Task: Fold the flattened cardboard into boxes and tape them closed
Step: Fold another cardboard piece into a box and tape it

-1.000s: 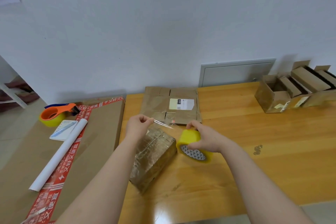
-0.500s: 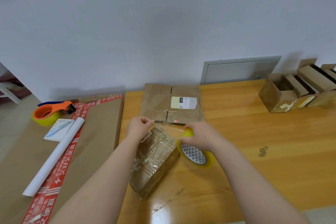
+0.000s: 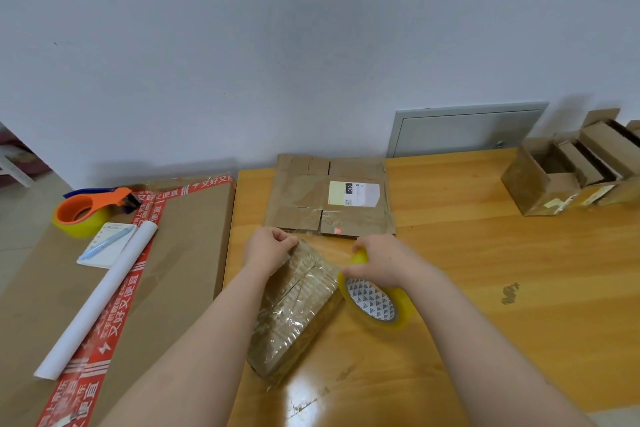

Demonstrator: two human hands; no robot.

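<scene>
A small brown cardboard box (image 3: 294, 312), wrapped in shiny clear tape, lies on the wooden table (image 3: 502, 270) in front of me. My left hand (image 3: 268, 248) pinches the free end of the tape at the box's far left corner. My right hand (image 3: 379, 262) grips a yellow tape roll (image 3: 375, 302) held on edge against the box's right side. A clear strip of tape runs between the two hands over the box's far end. Behind the box lies a flattened cardboard piece (image 3: 329, 198) with a white label.
Several open cardboard boxes (image 3: 568, 173) stand at the back right. To the left, a large flat carton (image 3: 180, 253) with red printed tape carries an orange tape dispenser (image 3: 90, 211), a notepad with a pen (image 3: 107, 244) and a white paper roll (image 3: 100, 298).
Both hands have lowered the stretched tape from above the box down onto its far end. The roll has moved down beside the box.
</scene>
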